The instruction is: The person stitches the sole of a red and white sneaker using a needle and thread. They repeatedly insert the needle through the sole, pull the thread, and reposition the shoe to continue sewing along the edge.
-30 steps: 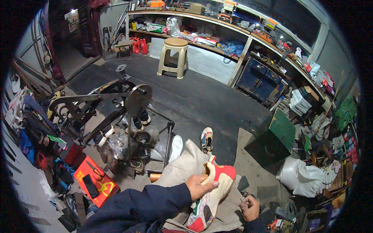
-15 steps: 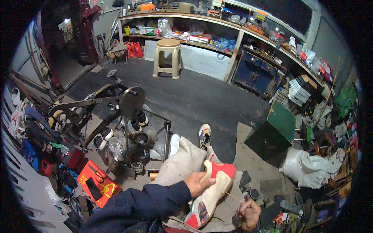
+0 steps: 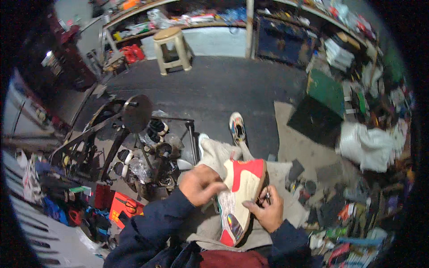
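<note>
A cream and red sneaker (image 3: 248, 184) lies across the cloth-covered lap (image 3: 209, 154), its toe end toward me and its sole facing right. At the sole's edge, my right hand (image 3: 270, 212) is closed around a small dark tool (image 3: 267, 196) with a glint of metal; its exact kind is hard to make out. Beside the shoe's left edge, my left hand (image 3: 200, 184) has curled fingers and its thumb reaching to the upper. Whatever the left fingers hold, if anything, is hidden and blurred. No thread can be made out now.
A black iron machine frame (image 3: 138, 114) stands at the left, with shoes and plastic bags around its base. Scissors (image 3: 128, 205) lie on a red box (image 3: 119, 212). A green box (image 3: 319, 107) and a white sack (image 3: 368, 147) stand right. Farther back is a stool (image 3: 172, 51).
My right hand has come up and left to the sole, now holding a dark tool; the light thread it pulled is out of sight. My left hand has slid left off the shoe's upper. The view shifted.
</note>
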Available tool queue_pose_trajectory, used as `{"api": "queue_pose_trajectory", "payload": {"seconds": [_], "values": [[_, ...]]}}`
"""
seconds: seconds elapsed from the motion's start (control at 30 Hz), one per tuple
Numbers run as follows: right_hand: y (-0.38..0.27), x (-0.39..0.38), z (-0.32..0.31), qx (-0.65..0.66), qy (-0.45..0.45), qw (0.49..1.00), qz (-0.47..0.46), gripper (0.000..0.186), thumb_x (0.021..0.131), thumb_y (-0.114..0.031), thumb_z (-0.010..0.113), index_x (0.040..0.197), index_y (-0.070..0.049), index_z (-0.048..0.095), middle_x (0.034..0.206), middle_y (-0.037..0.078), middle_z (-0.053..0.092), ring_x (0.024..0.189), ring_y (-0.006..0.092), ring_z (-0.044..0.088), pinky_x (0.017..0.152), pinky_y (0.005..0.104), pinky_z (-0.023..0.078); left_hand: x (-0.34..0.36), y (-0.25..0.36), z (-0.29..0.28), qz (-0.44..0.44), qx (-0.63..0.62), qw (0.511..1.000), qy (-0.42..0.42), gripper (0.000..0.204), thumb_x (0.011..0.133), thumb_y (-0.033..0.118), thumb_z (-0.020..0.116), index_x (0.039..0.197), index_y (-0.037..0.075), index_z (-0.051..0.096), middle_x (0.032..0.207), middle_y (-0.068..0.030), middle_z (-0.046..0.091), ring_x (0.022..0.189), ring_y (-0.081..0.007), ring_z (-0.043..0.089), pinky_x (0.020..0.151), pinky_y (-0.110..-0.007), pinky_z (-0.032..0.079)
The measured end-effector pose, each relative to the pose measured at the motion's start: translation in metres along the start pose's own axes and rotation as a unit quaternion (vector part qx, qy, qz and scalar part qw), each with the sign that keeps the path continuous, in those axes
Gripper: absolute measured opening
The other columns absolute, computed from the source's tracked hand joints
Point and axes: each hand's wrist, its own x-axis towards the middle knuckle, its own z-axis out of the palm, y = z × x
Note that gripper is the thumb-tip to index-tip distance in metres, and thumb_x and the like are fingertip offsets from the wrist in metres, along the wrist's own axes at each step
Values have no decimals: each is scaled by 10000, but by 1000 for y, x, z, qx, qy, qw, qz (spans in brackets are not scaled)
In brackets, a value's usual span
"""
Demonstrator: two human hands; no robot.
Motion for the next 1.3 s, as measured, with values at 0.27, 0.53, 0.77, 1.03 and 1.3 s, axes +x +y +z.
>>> {"api": "queue_pose_trajectory", "payload": {"seconds": [0.27,0.53,0.77,1.03,1.3], "values": [[1,2,5,-95,61,992,-56,534,708,-220,915,937,-48,465,835,19,512,712,90,506,620,248,484,18,-7,19,-141,-640,747,112,397,1064,366,442,733,146,439,574,22,334,541,-139,370,748,-387,498],[-2,10,15,-163,83,978,-104,591,684,-258,933,983,-58,464,815,42,562,626,94,541,564,252,503,37,-57,-28,-221,-556,755,269,438,1020,365,555,664,171,387,547,43,241,461,-109,232,424,-301,276],[4,6,15,-138,81,984,-82,602,684,-258,935,1001,-61,462,807,41,566,630,96,530,575,252,498,17,-8,-23,-81,-209,921,319,440,1017,278,542,619,133,426,557,21,435,434,-97,342,417,-272,258],[-8,-10,-1,-10,44,994,-103,303,818,-111,760,1015,-23,547,851,97,617,709,173,629,629,293,558,14,73,54,92,39,995,17,196,772,-19,748,951,57,725,763,-96,620,621,-233,635,553,-316,496],[-12,-21,-15,-66,48,978,-192,204,896,-16,671,1093,-6,618,920,140,676,815,221,680,667,329,525,10,61,60,95,38,995,10,238,741,-47,719,955,57,712,749,-98,606,625,-233,632,547,-314,481]]}}
